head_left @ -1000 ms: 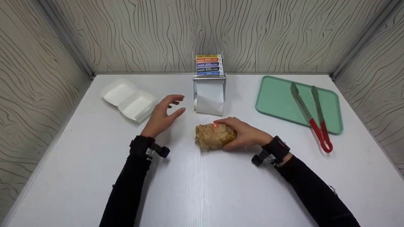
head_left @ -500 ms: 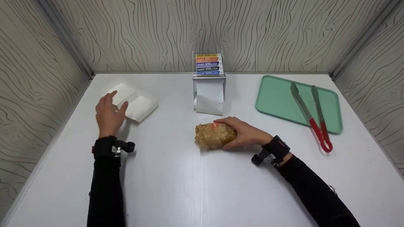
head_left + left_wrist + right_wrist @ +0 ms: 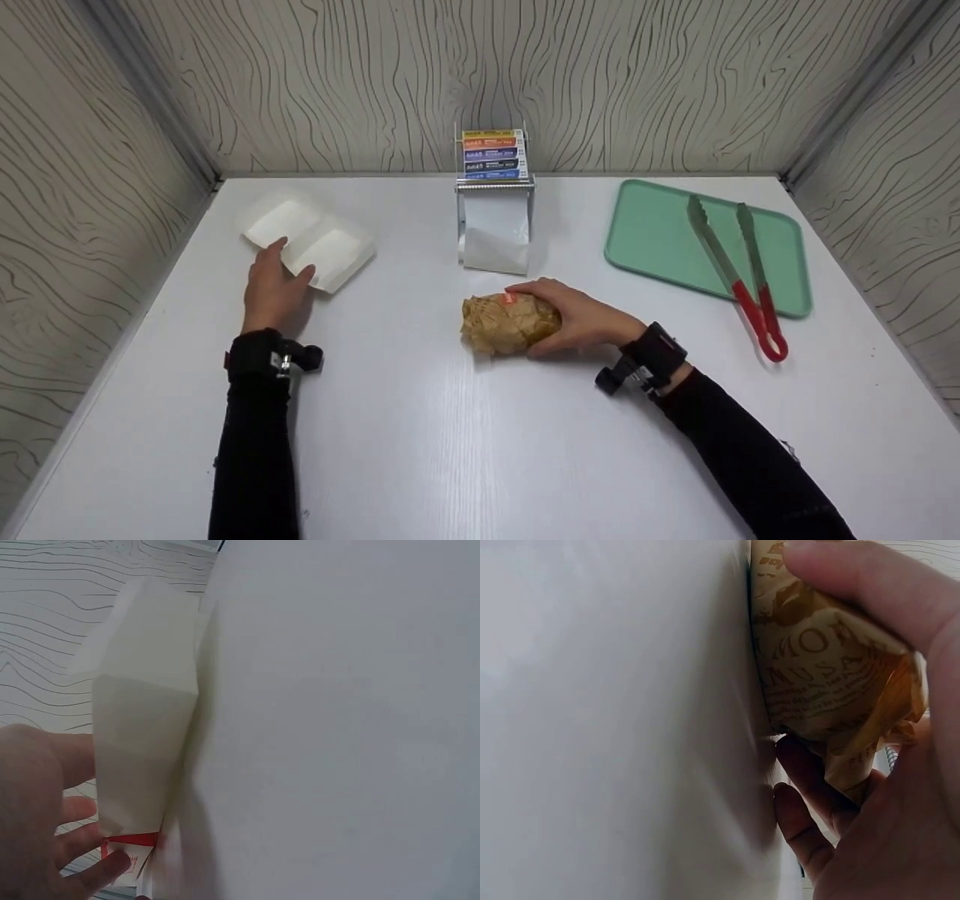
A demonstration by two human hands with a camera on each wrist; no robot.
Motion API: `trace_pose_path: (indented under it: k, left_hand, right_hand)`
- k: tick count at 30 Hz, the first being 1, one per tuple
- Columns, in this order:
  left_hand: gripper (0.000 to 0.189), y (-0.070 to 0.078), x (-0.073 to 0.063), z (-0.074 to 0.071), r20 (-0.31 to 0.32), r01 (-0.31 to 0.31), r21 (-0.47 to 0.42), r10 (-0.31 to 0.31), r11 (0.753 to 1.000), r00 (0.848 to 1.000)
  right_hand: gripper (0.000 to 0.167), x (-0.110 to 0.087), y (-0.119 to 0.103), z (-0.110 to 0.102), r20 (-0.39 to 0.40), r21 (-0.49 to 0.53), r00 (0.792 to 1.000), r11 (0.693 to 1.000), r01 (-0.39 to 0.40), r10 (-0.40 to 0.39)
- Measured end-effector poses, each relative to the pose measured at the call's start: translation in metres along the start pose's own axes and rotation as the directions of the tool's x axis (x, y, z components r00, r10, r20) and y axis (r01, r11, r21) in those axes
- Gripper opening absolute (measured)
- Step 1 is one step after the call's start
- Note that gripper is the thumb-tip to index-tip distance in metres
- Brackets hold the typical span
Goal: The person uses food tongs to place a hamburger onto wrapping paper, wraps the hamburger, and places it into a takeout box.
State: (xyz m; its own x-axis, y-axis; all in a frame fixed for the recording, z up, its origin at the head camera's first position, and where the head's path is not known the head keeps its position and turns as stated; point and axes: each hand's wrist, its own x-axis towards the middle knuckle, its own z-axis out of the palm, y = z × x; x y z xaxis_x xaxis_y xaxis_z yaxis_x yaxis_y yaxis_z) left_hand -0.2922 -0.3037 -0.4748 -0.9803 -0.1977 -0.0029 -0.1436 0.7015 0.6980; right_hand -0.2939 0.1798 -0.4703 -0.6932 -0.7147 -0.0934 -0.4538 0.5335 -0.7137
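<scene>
My right hand (image 3: 581,319) grips the right end of a paper-wrapped sandwich (image 3: 499,324), a brown bundle with a red sticker on top, lying mid-table. In the right wrist view, the thumb lies along the printed wrapper (image 3: 817,667) and the other fingers reach round the far side. At the left, a white takeout box (image 3: 330,255) lies unfolded, both halves facing up. My left hand (image 3: 274,289) is at its near edge, thumb and fingers apart. The left wrist view shows the thumb tip behind the box wall (image 3: 142,742) and fingers beside its red-and-white end.
At the back centre stands a metal dispenser (image 3: 495,225) with coloured labels and a white strip hanging down its front. A green tray (image 3: 652,232) lies at the back right. Red-handled tongs (image 3: 750,300) lie across it, handles over the near rim.
My left hand has moved from beside the dispenser leftward to the takeout box, then down to its near edge. The right hand and the wrapped sandwich have stayed put.
</scene>
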Motion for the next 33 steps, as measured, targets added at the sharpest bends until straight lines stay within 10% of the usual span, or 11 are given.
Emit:
trace_pose_path:
  k: [11, 23, 33]
  left_hand:
    - [0.064, -0.008, -0.001, -0.003, 0.004, -0.091, -0.016, 0.091, 0.996, 0.996]
    - [0.019, -0.006, -0.004, 0.006, -0.211, -0.143, -0.053, 0.129, 0.988, 0.969]
    - [0.011, -0.002, -0.021, 0.004, -0.012, -0.222, -0.041, 0.222, 0.974, 0.975]
  right_hand:
    - [0.097, 0.002, -0.003, 0.003, -0.002, -0.002, 1.0, 1.0, -0.012, 0.012]
    - [0.096, -0.002, 0.001, 0.003, -0.006, 0.0, 1.0, 1.0, -0.015, 0.015]
    - [0.096, -0.026, 0.003, 0.003, -0.015, 0.019, 1.0, 1.0, 0.008, -0.008]
